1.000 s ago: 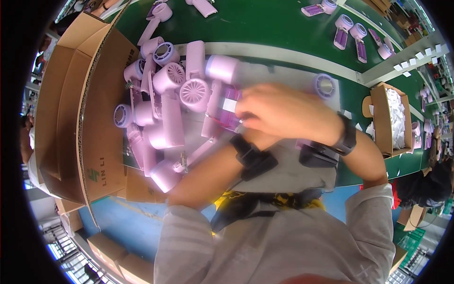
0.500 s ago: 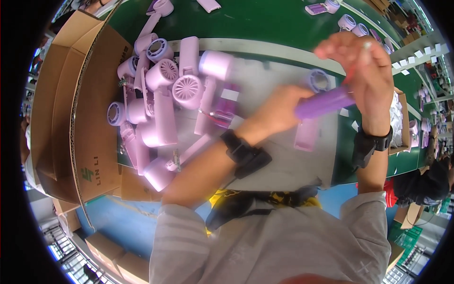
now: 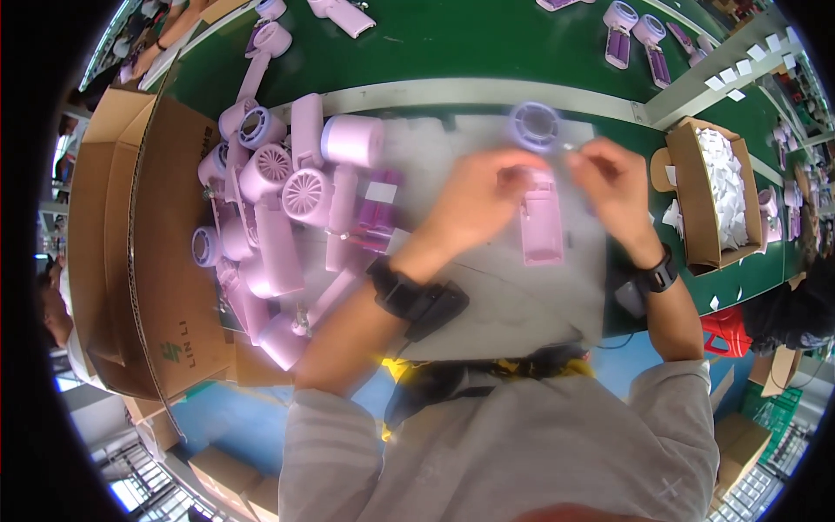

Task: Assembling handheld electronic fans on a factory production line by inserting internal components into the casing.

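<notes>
A pink handheld fan lies on the grey mat, its round lilac-rimmed head pointing away from me and its hollow handle towards me. Over the fan's neck, from the left, reaches my left hand, its fingers curled together; what they hold, if anything, is hidden. My right hand is just right of the neck, thumb and fingertips pinched, with a small pale speck at the tips too blurred to name. Left of my left hand, purple battery packs with a white label lie beside the fan pile.
Pink fan bodies are heaped at left against a large cardboard box. A smaller carton of white paper pieces stands at right. Several fans lie on the green table beyond a pale rail; a post rises at right.
The purple cylinder that was in my left hand no longer shows. Both hands have come together over the fan's neck, the right one lowered and the left moved leftward in the picture. The view has shifted.
</notes>
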Action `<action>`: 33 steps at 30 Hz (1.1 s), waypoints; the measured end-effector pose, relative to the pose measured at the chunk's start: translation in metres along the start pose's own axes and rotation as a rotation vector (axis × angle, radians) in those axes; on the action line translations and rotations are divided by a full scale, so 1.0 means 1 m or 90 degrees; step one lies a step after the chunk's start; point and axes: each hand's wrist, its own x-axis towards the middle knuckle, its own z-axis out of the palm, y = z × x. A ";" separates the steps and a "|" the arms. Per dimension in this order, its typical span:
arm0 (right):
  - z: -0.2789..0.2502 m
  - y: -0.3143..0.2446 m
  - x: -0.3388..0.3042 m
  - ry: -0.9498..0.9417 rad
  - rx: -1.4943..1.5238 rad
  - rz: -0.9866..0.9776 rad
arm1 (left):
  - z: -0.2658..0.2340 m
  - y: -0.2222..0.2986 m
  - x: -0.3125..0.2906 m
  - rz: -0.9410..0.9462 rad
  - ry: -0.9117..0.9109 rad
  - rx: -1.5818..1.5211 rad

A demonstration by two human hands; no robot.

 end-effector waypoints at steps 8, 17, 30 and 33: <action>0.004 0.026 0.003 0.054 -0.058 -0.118 | 0.001 0.001 0.000 -0.018 0.057 -0.084; 0.012 0.040 0.003 0.097 -0.031 -0.161 | -0.016 0.030 -0.013 0.211 0.282 -0.056; -0.008 0.061 0.006 0.063 -0.046 -0.138 | -0.231 0.202 -0.274 0.281 0.753 0.205; -0.003 0.059 0.011 0.061 -0.049 -0.158 | -0.358 0.229 -0.364 0.223 0.834 0.300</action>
